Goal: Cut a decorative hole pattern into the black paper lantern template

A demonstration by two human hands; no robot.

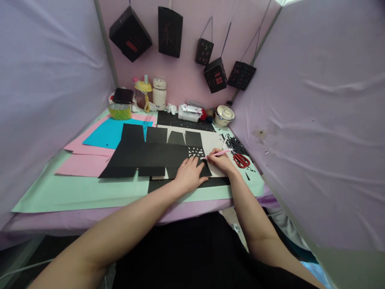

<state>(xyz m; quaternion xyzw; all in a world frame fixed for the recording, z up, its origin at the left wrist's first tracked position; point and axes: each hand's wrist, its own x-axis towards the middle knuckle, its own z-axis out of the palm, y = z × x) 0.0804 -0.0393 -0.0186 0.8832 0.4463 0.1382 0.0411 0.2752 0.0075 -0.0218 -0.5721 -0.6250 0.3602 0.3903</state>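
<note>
A large sheet of black card (150, 154) with cut flaps along its long edges lies across the table. Near its right end is a patch of small cut-out shapes (195, 151), with white showing through. My left hand (189, 174) lies flat on the card just below that patch, fingers spread. Pinched in my right hand (221, 160) is a pink pen-shaped craft knife (221, 153), its tip touching the card close to my left fingers. A white board (212, 144) shows beneath the card. Red-handled scissors (241, 160) lie right of my right hand.
Black paper scraps (236, 145) are heaped at the right. Blue paper (102, 134) and pink sheets (81, 164) lie left. Along the back stand a tape roll (120, 111), a cream bottle (159, 94), a plastic box (189, 113) and a lidded bowl (224, 115). Black paper lanterns (170, 32) hang above.
</note>
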